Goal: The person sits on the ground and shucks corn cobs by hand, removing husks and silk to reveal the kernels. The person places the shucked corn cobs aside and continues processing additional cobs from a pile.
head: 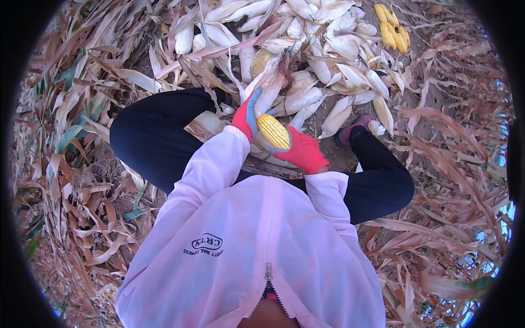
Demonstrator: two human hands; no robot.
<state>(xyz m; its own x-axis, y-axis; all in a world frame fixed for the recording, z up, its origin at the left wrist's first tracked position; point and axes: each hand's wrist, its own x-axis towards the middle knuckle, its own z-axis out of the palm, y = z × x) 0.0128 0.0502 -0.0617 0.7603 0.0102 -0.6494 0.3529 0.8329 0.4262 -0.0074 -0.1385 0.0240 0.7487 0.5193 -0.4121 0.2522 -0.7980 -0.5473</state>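
Between my two gloved hands is an ear of corn [273, 131], its yellow kernels bare along the part that shows. My left hand [245, 117], in a red glove with a grey-blue palm, grips the ear's far end, where pale husk [268, 92] with dark silk fans away. My right hand [302, 151], gloved the same way, is wrapped around the near end of the cob. The fingers under the ear are partly hidden. Loose dry husk [207, 125] lies below the hands, between my bent legs.
A heap of corn ears in pale husks [328, 45] spreads in front of me. Several bare yellow ears [393, 30] lie beyond it at the far right. Dry corn stalks and leaves [82, 164] cover the ground to the left, with more leaves [451, 164] to the right.
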